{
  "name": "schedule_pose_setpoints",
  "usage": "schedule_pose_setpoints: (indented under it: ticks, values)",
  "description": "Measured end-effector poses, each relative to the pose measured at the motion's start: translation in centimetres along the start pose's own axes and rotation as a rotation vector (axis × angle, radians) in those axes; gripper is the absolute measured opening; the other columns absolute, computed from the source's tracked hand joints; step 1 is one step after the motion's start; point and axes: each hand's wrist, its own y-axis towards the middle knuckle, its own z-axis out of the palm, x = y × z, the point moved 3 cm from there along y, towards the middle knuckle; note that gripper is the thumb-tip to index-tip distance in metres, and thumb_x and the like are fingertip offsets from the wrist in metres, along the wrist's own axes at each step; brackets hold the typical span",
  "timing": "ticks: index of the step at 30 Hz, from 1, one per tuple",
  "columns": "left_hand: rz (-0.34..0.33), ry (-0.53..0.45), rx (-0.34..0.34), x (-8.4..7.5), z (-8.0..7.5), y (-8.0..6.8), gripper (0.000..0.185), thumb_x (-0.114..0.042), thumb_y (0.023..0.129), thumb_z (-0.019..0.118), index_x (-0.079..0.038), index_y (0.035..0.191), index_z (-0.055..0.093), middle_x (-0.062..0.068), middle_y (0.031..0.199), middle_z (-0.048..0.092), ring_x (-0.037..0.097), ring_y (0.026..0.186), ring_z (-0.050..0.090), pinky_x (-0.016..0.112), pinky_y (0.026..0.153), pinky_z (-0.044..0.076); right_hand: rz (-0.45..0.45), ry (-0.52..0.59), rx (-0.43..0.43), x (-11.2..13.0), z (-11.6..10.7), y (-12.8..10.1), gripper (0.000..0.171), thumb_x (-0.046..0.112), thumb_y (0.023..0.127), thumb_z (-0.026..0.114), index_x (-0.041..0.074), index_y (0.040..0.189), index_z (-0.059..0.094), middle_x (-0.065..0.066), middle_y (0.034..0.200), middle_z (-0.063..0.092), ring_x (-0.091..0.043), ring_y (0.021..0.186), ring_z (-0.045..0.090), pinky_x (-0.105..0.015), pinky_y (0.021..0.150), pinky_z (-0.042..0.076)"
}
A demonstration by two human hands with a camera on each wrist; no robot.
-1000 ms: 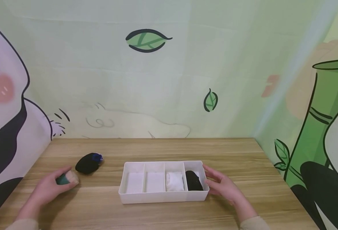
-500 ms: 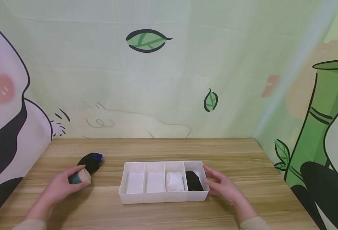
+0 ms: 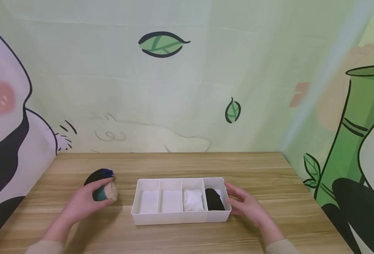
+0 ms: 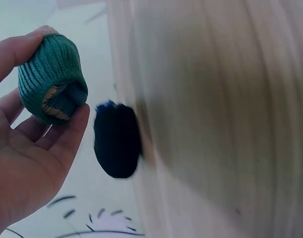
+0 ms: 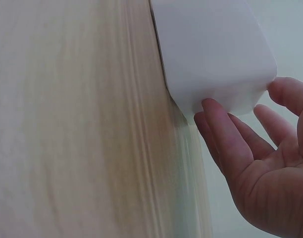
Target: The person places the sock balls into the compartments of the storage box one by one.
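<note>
A rolled sock, ribbed green with a beige end (image 3: 110, 191), is held between the thumb and fingers of my left hand (image 3: 82, 203), raised off the table. In the left wrist view the green sock (image 4: 52, 74) shows its folded opening. Just behind it a dark rolled sock with a blue patch (image 3: 94, 176) lies on the table, partly hidden by the hand. My right hand (image 3: 245, 204) touches the right end of a white divided box (image 3: 180, 218) with extended fingertips. A white rolled sock (image 3: 193, 200) and a black one (image 3: 214, 199) sit in its two right compartments.
The wood-grain table (image 3: 174, 240) runs back to a printed backdrop (image 3: 187, 88) with leaves and pandas. The box's two left compartments show bare floors. Thin dividers (image 3: 159, 195) separate them.
My left hand has carried the green sock to the right and slightly up, passing in front of the dark sock on the table. The right hand and the box have stayed put.
</note>
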Motion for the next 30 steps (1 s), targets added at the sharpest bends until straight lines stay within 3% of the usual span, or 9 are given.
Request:
schedule_pose_setpoints:
  ticks: [9, 16, 21, 24, 27, 30]
  values:
    - [0.133, -0.013, -0.067, -3.1, 0.8, 0.3, 0.068, -0.024, 0.073, 0.089, -0.001, 0.131, 0.061, 0.02, 0.126, 0.063, 0.035, 0.112, 0.058, 0.048, 0.088, 0.047, 0.004, 0.012, -0.001, 0.0, 0.0, 0.1, 0.066, 0.004, 0.097, 0.061, 0.003, 0.154, 0.029, -0.037, 0.15, 0.029, -0.042, 0.125, 0.05, -0.048, 0.091, 0.052]
    - [0.2, -0.023, -0.096, -5.0, 1.2, 0.4, 0.065, -0.016, 0.072, 0.09, 0.0, 0.128, 0.062, 0.016, 0.124, 0.065, 0.031, 0.107, 0.059, 0.046, 0.086, 0.048, 0.001, 0.003, -0.001, 0.0, -0.1, 0.0, 0.065, 0.004, 0.097, 0.06, 0.002, 0.154, 0.029, -0.037, 0.149, 0.03, -0.042, 0.124, 0.051, -0.048, 0.091, 0.052]
    - [0.248, -0.032, -0.104, -6.4, 1.6, 0.5, 0.064, -0.012, 0.071, 0.089, 0.001, 0.127, 0.063, 0.015, 0.124, 0.065, 0.031, 0.111, 0.06, 0.033, 0.092, 0.046, -0.003, 0.003, 0.001, -0.1, -0.1, 0.0, 0.065, 0.004, 0.097, 0.061, 0.002, 0.154, 0.029, -0.036, 0.149, 0.031, -0.041, 0.124, 0.051, -0.048, 0.091, 0.052]
    - [0.262, -0.032, -0.094, -7.0, 1.9, 0.7, 0.063, -0.01, 0.071, 0.088, 0.001, 0.128, 0.063, 0.015, 0.125, 0.065, 0.033, 0.114, 0.06, 0.038, 0.095, 0.047, -0.004, 0.001, 0.002, 0.0, -0.1, 0.0, 0.065, 0.005, 0.097, 0.061, 0.002, 0.154, 0.028, -0.037, 0.149, 0.031, -0.04, 0.123, 0.051, -0.048, 0.091, 0.052]
    - [0.272, -0.041, -0.075, -7.7, 2.3, 0.8, 0.062, -0.008, 0.072, 0.087, 0.001, 0.129, 0.062, 0.015, 0.126, 0.064, 0.033, 0.115, 0.059, 0.05, 0.093, 0.047, -0.001, 0.001, 0.001, 0.1, -0.1, 0.0, 0.065, 0.004, 0.097, 0.06, 0.002, 0.154, 0.028, -0.037, 0.149, 0.031, -0.04, 0.124, 0.051, -0.048, 0.091, 0.052]
    - [0.286, -0.055, -0.065, -8.2, 2.8, 1.0, 0.062, -0.008, 0.073, 0.086, 0.0, 0.13, 0.062, 0.015, 0.126, 0.064, 0.033, 0.114, 0.059, 0.051, 0.092, 0.048, 0.003, 0.003, 0.0, 0.1, 0.0, 0.0, 0.065, 0.004, 0.097, 0.06, 0.003, 0.154, 0.028, -0.036, 0.149, 0.031, -0.04, 0.124, 0.051, -0.047, 0.091, 0.051]
